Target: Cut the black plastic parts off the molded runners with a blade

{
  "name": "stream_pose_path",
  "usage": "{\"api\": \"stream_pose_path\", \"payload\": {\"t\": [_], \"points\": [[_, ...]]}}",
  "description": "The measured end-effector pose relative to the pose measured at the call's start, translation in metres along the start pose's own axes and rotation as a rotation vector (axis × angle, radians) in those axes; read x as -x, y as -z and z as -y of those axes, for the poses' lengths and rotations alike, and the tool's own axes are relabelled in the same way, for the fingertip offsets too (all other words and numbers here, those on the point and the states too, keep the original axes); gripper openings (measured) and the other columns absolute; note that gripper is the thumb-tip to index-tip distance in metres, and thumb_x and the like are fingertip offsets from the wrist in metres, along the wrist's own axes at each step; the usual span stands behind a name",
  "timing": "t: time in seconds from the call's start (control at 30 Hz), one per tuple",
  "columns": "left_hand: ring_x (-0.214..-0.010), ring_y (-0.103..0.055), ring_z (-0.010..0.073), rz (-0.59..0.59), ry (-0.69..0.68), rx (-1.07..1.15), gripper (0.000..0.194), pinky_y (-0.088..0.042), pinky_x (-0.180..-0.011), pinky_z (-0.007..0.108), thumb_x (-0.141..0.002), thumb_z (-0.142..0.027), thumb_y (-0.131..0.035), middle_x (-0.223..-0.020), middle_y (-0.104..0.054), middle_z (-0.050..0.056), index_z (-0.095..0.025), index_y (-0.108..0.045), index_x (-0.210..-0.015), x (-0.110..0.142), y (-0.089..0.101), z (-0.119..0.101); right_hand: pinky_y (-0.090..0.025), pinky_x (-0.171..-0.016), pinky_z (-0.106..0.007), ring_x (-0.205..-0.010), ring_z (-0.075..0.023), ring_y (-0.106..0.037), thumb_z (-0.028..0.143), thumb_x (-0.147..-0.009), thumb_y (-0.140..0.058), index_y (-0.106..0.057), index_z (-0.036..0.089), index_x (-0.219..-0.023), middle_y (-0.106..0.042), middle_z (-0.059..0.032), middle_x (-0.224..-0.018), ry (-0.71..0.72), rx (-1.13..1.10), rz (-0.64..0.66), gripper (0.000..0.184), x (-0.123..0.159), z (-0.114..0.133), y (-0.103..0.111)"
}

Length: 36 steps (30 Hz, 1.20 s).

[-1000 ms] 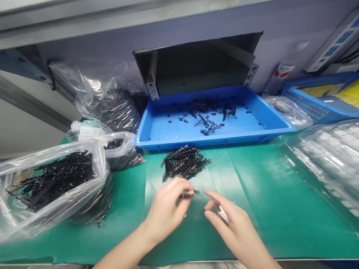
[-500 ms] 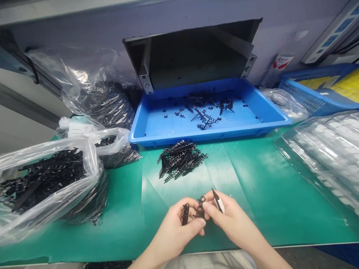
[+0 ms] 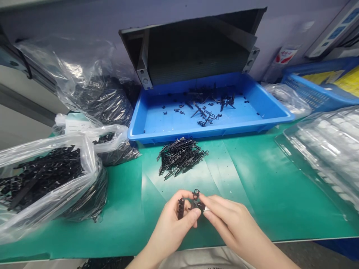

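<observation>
Right hand point(image 3: 234, 218) turned; ring-ended black piece point(image 3: 195, 197) in left hand point(image 3: 178, 218).

Nearest me on the table point(image 3: 266, 168), I'm keeping the left hand point(image 3: 174, 217) and right hand point(image 3: 235, 216) side by side. Beyond them a heap of parts point(image 3: 181, 157) is lying before a tray point(image 3: 213, 135) holding scattered pieces. Far left, a tall bag point(image 3: 108, 106) is standing behind a small bag point(image 3: 113, 144); an open bag point(image 3: 89, 149) is sitting nearer. A tray stack point(image 3: 322, 149) is lying right, before a basket point(image 3: 304, 89).
</observation>
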State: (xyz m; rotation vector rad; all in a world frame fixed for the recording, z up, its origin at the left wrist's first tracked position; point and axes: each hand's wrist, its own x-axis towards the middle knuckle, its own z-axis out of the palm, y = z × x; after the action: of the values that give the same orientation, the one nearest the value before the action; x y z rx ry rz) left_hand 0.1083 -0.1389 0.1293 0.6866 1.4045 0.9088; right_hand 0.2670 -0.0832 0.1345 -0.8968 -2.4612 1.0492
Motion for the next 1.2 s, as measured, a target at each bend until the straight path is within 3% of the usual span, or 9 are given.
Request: {"api": "stream_pose_path", "payload": {"t": [0.6,0.87,0.97,1.07,1.2], "points": [[-0.042,-0.023,0.0059,-0.033,-0.073,0.043,0.024,-0.017,-0.038,0.018,-0.080,-0.042,-0.054,-0.048,-0.033,-0.010,-0.020,-0.047,-0.085,0.000,-0.003,0.006,-0.050,-0.059,-0.028,-0.072,-0.0195,-0.063,0.019,-0.092,-0.031,-0.054,0.014,-0.121,-0.067,-0.0085,-0.088,-0.022,0.022,-0.079,0.037,0.003,0.005,-0.012],[-0.044,-0.033,0.0085,-0.124,-0.138,-0.094,0.018,-0.028,-0.045,0.020,-0.082,-0.038,-0.048,-0.046,-0.033,-0.010,-0.020,-0.045,-0.083,-0.002,-0.008,0.012,-0.051,-0.058,-0.029,-0.074,-0.0202,-0.065,0.019,-0.093,-0.032,-0.052,0.014,-0.123,-0.067,-0.0091,-0.088,-0.030,0.047,-0.190,0.036,0.008,-0.006,-0.032],[-0.045,-0.042,0.0108,-0.157,-0.198,-0.260,0.014,-0.034,-0.048,0.021,-0.084,-0.034,-0.040,-0.048,-0.042,-0.008,-0.021,-0.042,-0.084,-0.006,0.008,0.001,-0.052,-0.062,-0.027,-0.077,-0.0183,-0.065,0.021,-0.093,-0.033,-0.048,0.016,-0.126,-0.067,-0.0082,-0.092,-0.046,0.004,-0.190,0.036,0.009,-0.015,-0.034],[-0.047,-0.047,0.0122,-0.344,-0.304,-0.601,0.011,-0.037,-0.050,0.022,-0.086,-0.029,-0.032,-0.049,-0.046,-0.008,-0.023,-0.038,-0.079,-0.018,0.040,-0.015,-0.054,-0.064,-0.025,-0.080,-0.0178,-0.067,0.025,-0.092,-0.036,-0.052,0.015,-0.120,-0.068,-0.0089,-0.097,-0.066,0.001,-0.222,0.034,0.008,-0.019,-0.028],[-0.047,-0.046,0.0129,-0.534,-0.353,-0.910,0.009,-0.033,-0.048,0.022,-0.080,-0.032,-0.048,-0.053,-0.045,-0.008,-0.023,-0.045,-0.082,-0.038,0.076,-0.027,-0.055,-0.063,-0.023,-0.078,-0.0181,-0.069,0.029,-0.090,-0.040,-0.057,0.014,-0.112,-0.071,-0.0084,-0.097,-0.072,0.003,-0.247,0.031,0.005,-0.017,-0.023]]}}
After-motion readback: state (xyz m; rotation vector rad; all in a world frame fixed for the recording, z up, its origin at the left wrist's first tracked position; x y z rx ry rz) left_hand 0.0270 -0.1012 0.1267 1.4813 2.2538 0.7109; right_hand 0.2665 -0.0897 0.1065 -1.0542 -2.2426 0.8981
